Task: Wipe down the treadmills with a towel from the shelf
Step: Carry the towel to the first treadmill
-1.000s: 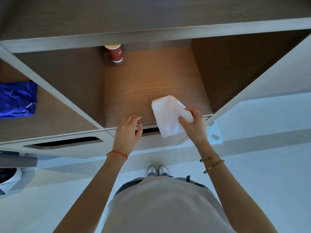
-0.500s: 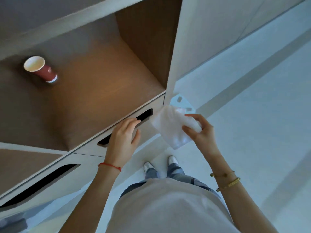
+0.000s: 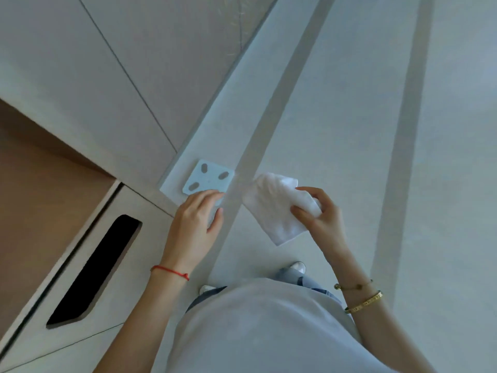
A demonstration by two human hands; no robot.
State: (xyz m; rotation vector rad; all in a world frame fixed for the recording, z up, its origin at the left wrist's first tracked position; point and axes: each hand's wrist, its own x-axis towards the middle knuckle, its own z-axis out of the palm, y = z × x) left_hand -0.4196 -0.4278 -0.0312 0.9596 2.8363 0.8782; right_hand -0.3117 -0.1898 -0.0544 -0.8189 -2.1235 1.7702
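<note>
A small white towel (image 3: 274,208) hangs in the air in front of my body, over the pale floor. My right hand (image 3: 320,216) pinches its right edge between thumb and fingers. My left hand (image 3: 197,219) hovers to the left of the towel with relaxed fingers and holds nothing. The wooden shelf (image 3: 40,200) shows at the left edge, behind my left hand. No treadmill is in view.
A white bathroom scale (image 3: 208,179) lies on the floor at the foot of the cabinet wall (image 3: 129,63). Below the shelf is a pale drawer front with a dark cut-out handle (image 3: 94,270). Pale floor with darker grey stripes (image 3: 398,146) spreads to the right.
I have turned right, away from the shelf, so the red cup and shelf interior left the view. The towel came off the shelf with my right hand. My left hand left the shelf edge.
</note>
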